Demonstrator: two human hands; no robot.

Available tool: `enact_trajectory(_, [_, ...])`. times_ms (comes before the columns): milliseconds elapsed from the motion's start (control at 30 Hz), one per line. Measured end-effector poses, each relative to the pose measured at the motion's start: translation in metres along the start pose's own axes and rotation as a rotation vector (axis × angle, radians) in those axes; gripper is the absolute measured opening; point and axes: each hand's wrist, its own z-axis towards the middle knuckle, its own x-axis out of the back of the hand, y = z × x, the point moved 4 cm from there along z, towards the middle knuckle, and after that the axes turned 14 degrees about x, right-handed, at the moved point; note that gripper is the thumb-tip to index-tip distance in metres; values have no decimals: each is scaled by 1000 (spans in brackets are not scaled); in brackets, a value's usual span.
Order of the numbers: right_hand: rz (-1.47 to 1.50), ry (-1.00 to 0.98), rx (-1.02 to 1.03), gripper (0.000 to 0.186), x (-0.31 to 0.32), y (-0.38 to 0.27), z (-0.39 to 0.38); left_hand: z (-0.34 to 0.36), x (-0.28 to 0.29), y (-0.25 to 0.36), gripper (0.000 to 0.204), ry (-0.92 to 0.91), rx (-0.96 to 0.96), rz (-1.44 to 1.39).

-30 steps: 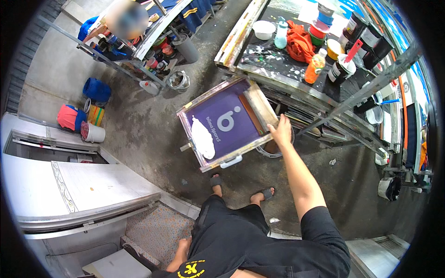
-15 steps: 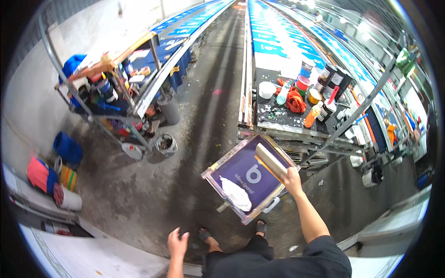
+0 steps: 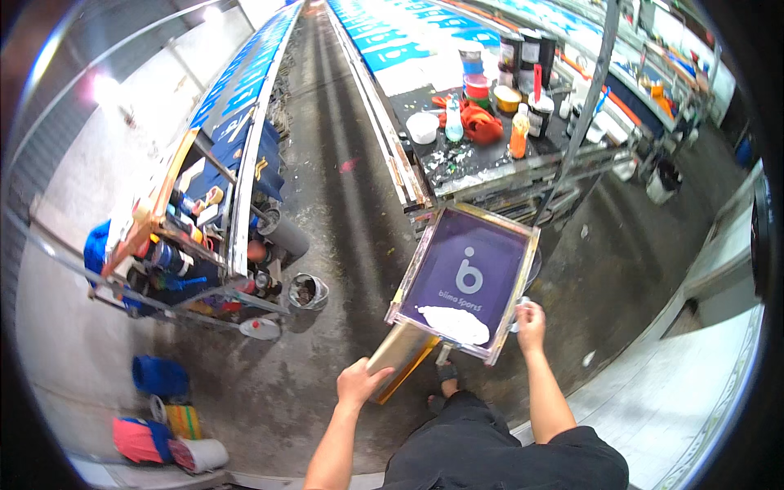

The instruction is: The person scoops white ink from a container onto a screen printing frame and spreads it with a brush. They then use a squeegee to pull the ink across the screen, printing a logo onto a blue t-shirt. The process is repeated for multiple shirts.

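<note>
A screen-printing frame [image 3: 445, 257] with purple mesh and a pale design lies tilted in front of me. A pool of white ink [image 3: 459, 325] spreads along its near edge. My left hand [image 3: 359, 384] is closed around a squeegee [image 3: 400, 351] with a broad pale body and an orange-yellow blade edge. That squeegee is held beside the frame's near left corner. At the frame's right side, my right hand [image 3: 531, 325] is closed on a white handle [image 3: 515, 317], which the fingers partly cover.
Ahead stands a printing table [image 3: 457, 175] bearing a white tub [image 3: 422, 127], an orange bottle [image 3: 518, 137], an orange cloth [image 3: 482, 124] and several ink pots. A metal post [image 3: 581, 122] rises at its corner. To the left are a cluttered rack [image 3: 188, 298] and a bin [image 3: 309, 291].
The squeegee has passed from my right hand over the mesh to my left hand beside the frame. My right hand has moved down to the white handle. The view has turned right.
</note>
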Motion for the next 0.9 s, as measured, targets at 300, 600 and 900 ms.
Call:
enact_trajectory(300, [513,173,-707,112,-91,157,-48,-59,15,-247,89,199,880,-952])
enact_trajectory(600, [131,558,-720,103,-11,42,-156,117,65,-259,98,-117,820,-960])
enact_trajectory(900, [376,750,-242,103,5,-166,-194,288,120,-120,89,-746,330,-1185])
